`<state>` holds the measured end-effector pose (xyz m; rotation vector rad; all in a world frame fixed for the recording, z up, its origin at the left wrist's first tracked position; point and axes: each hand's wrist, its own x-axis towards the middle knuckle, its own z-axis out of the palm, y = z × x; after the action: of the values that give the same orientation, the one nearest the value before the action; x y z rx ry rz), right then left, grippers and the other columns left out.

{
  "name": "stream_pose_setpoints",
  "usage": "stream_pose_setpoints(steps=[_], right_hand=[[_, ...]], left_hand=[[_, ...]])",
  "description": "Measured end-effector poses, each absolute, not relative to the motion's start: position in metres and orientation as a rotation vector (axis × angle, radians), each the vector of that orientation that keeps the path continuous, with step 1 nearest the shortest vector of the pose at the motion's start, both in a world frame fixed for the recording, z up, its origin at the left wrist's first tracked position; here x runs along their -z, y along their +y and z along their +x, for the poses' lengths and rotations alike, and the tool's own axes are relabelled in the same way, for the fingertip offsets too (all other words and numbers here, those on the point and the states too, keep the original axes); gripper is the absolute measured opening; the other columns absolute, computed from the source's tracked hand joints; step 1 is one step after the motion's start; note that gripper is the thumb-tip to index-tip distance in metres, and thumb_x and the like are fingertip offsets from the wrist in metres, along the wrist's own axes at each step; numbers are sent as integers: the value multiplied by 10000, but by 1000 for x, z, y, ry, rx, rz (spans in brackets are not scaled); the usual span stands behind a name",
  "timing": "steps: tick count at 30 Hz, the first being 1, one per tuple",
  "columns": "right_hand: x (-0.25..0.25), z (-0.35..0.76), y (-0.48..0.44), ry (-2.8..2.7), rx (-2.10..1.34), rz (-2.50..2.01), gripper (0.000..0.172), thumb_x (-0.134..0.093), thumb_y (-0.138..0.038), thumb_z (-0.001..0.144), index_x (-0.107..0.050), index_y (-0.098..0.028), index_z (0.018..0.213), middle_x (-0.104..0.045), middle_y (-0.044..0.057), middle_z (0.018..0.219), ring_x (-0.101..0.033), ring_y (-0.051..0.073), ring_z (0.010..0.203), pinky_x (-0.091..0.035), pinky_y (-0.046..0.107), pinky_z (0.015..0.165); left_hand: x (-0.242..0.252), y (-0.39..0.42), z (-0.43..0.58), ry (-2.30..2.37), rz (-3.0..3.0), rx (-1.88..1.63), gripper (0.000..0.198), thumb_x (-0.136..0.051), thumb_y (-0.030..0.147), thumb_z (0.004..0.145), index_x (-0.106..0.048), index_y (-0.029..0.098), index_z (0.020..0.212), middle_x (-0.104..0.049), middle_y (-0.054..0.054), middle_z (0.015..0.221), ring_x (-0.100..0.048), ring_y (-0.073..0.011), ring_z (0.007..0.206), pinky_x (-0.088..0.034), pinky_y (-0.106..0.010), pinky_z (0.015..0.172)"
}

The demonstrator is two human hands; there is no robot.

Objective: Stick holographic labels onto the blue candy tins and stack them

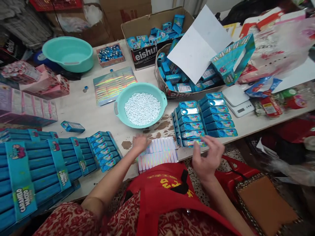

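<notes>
My left hand (139, 143) rests with curled fingers on the left end of a shiny holographic sticker sheet (159, 152) at the table's front edge. My right hand (206, 156) hovers just right of the sheet, fingers spread and blurred, close to the nearest box in a stack of small blue candy boxes (204, 118). Behind the sheet stands a teal bowl (140, 104) filled with small white tablets.
Rows of blue display boxes (49, 160) fill the left side. A lone blue box (73, 127) lies near them. Cardboard boxes (147, 36) of blue packs, another teal basin (68, 53), a foil sheet (113, 84), a white scale (239, 100) and pink boxes (41, 82) crowd the back.
</notes>
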<state>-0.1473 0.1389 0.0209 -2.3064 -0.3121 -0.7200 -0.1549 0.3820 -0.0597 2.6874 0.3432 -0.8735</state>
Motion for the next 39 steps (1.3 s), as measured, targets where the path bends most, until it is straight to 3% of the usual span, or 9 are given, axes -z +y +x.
stream_pose_setpoints(steps=[5, 14, 19, 22, 25, 30, 32, 36, 39], right_hand=[[16, -166, 195, -756, 114, -2130, 199, -490, -144, 874, -569, -219, 1041, -618, 57, 930, -562, 189, 897, -487, 335, 784], [89, -175, 255, -1142, -480, -2522, 498, -532, -224, 871, -421, -144, 1350, -414, 134, 1405, -365, 315, 1266, -370, 471, 982], [88, -182, 246, -1191, -406, -2475, 360, -551, -213, 860, -533, -143, 1212, -471, 144, 1351, -401, 294, 1229, -376, 420, 953], [80, -175, 249, -1134, -395, -2515, 139, -514, -174, 872, -616, -154, 965, -632, 133, 1045, -528, 260, 1007, -412, 368, 824], [60, -168, 247, -1027, -377, -2501, 126, -489, -162, 881, -595, -180, 816, -632, 77, 807, -548, 216, 800, -400, 321, 708], [-1, -154, 218, -616, -281, -2205, 149, -498, -277, 890, -537, -206, 765, -596, 23, 758, -548, 165, 729, -404, 263, 650], [-20, -148, 205, -478, -269, -2123, 168, -507, -314, 880, -534, -207, 753, -589, 11, 741, -544, 151, 695, -414, 255, 642], [-34, -133, 182, -274, -173, -2157, 179, -526, -337, 857, -567, -202, 747, -590, 8, 729, -536, 159, 707, -431, 274, 671], [-32, -118, 165, -184, 58, -2285, 196, -532, -362, 844, -623, -205, 770, -575, 43, 832, -525, 200, 846, -429, 332, 764]], left_hand=[[78, 427, -169, 368, 2405, 1091, 268, -502, 299, 790, -639, 147, 964, -661, -80, 922, -577, -206, 828, -376, -259, 659], [66, 424, -182, 398, 2189, 796, 210, -470, 247, 768, -617, 135, 670, -533, 12, 572, -447, -126, 580, -285, -232, 541], [69, 423, -181, 434, 2190, 792, 224, -466, 253, 783, -640, 142, 696, -588, -8, 626, -495, -141, 611, -311, -234, 552], [72, 422, -179, 391, 2296, 822, 232, -464, 270, 801, -661, 157, 753, -650, -39, 729, -559, -177, 707, -352, -249, 599], [70, 420, -178, 402, 2455, 798, 243, -448, 252, 822, -674, 161, 823, -684, -87, 866, -593, -234, 868, -397, -303, 743], [36, 407, -176, 251, 1931, 431, 361, -396, 364, 884, -572, 189, 1147, -621, -101, 1158, -551, -217, 1077, -435, -313, 850], [19, 396, -170, 97, 1606, 474, 384, -483, 415, 842, -556, 177, 1134, -645, -98, 1073, -597, -195, 978, -470, -286, 773], [-3, 365, -147, 42, 1480, 626, 304, -528, 437, 807, -568, 137, 791, -580, -5, 601, -560, -111, 556, -439, -230, 552], [-11, 342, -120, 4, 1538, 607, 271, -488, 411, 825, -537, 147, 790, -514, 35, 555, -499, -76, 486, -388, -194, 482]])
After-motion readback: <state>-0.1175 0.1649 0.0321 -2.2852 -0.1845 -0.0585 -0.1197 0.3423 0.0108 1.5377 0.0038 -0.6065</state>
